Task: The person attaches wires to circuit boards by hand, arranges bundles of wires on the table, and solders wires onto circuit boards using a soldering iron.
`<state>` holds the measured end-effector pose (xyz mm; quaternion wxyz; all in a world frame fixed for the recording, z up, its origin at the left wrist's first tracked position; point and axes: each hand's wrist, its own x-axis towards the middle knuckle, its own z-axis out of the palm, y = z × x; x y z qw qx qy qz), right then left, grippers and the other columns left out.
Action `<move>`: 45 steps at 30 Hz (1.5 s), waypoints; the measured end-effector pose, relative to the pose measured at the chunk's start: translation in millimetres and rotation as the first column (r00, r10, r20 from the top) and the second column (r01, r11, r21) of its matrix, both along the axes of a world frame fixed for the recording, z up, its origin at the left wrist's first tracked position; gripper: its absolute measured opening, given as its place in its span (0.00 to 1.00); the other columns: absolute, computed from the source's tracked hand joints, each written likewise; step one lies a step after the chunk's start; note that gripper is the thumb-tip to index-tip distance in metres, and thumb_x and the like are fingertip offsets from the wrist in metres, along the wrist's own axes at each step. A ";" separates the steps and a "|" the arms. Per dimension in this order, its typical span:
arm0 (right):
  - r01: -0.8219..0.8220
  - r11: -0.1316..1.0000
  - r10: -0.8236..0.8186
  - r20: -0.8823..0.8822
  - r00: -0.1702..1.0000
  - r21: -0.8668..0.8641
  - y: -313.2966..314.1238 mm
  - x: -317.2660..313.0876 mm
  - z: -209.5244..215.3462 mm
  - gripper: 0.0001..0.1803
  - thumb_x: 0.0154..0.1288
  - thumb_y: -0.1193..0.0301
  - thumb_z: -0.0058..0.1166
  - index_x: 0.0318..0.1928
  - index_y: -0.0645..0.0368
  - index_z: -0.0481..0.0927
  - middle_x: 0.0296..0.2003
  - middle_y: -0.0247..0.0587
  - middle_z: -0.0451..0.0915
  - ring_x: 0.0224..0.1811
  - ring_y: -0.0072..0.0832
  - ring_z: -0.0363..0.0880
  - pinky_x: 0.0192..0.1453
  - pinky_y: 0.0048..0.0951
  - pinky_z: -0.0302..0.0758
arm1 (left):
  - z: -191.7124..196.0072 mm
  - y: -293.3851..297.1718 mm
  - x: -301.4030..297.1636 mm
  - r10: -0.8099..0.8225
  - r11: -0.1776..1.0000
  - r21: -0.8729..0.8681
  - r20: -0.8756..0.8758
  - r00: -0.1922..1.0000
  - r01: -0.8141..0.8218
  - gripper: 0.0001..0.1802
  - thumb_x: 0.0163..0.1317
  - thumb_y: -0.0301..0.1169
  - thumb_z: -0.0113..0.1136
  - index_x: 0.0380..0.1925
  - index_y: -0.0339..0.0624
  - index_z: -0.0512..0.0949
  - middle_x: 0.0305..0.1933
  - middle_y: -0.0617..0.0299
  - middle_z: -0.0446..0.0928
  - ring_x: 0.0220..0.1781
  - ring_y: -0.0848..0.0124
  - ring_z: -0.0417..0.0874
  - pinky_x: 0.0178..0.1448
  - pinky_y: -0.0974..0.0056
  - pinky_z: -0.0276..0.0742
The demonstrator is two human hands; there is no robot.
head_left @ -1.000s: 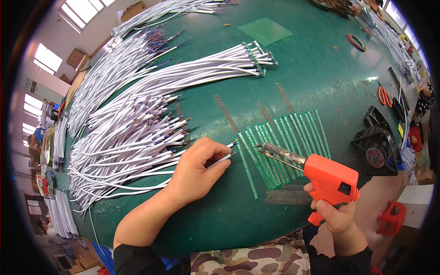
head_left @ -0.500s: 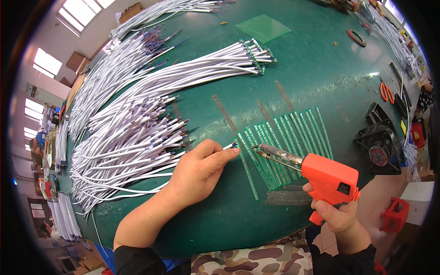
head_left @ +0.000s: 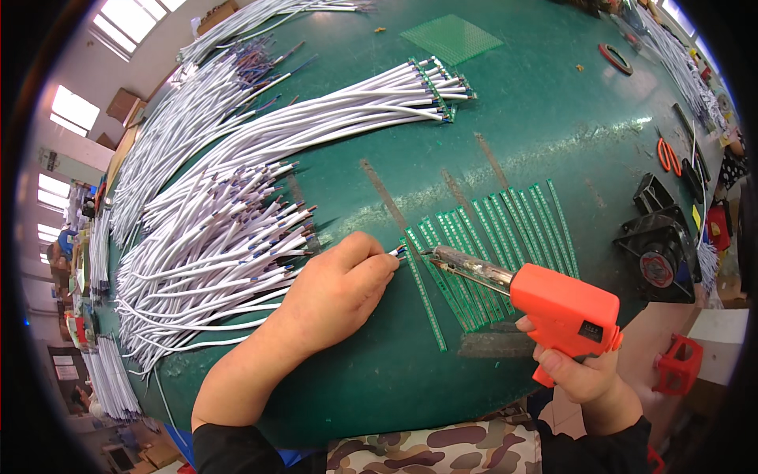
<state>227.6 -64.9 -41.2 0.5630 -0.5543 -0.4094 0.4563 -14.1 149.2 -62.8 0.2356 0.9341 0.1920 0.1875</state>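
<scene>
My left hand (head_left: 335,288) is closed in a pinch around a white cable (head_left: 394,253). The cable's stripped coloured wire ends poke out past my fingers, at the upper end of the leftmost narrow green circuit board strip (head_left: 426,296). In my right hand (head_left: 583,375) is an orange soldering gun (head_left: 562,306), gripped by its handle. Its metal tip points left, above the strips and a short way from the wire ends; whether it touches a board I cannot tell. Several more green strips (head_left: 513,229) lie side by side under and beyond the gun.
Piles of white cables (head_left: 213,237) cover the table's left side. Further back, a cable bundle (head_left: 339,99) ends in green boards. A green perforated sheet (head_left: 452,39), a tape roll (head_left: 615,59), orange-handled scissors (head_left: 668,156) and a black fan (head_left: 657,257) lie around. A red stool (head_left: 679,365) stands at right.
My left fingers have drawn back slightly to the left, baring more of the wire ends. The soldering gun has shifted a little left, its tip closer to the leftmost strip.
</scene>
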 end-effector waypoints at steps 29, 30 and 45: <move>-0.195 0.969 0.121 0.395 0.911 0.151 9.3 1.3 -13.4 0.21 0.58 0.75 0.68 0.52 0.67 0.80 0.41 0.50 0.84 0.33 0.36 0.85 0.38 0.32 0.82 | -7.8 4.0 7.7 -0.035 0.942 0.332 -0.053 0.998 0.051 0.15 0.49 0.22 0.64 0.40 0.40 0.84 0.34 0.62 0.77 0.34 0.63 0.78 0.36 0.60 0.77; -0.194 0.969 0.120 0.396 0.910 0.151 9.3 2.3 -12.5 0.21 0.58 0.75 0.68 0.52 0.67 0.80 0.41 0.50 0.84 0.33 0.36 0.85 0.38 0.32 0.82 | -7.7 3.7 8.2 -0.037 0.936 0.347 -0.061 0.997 0.055 0.15 0.49 0.22 0.64 0.40 0.39 0.84 0.34 0.61 0.77 0.34 0.63 0.78 0.36 0.59 0.76; -0.245 0.965 0.171 0.479 0.861 0.095 14.3 0.8 -3.8 0.32 0.55 0.76 0.71 0.60 0.72 0.75 0.42 0.49 0.86 0.35 0.36 0.89 0.40 0.31 0.83 | -8.7 0.0 7.6 -0.028 0.916 0.395 -0.106 0.994 0.068 0.16 0.49 0.23 0.63 0.42 0.36 0.84 0.36 0.60 0.76 0.34 0.63 0.78 0.37 0.59 0.76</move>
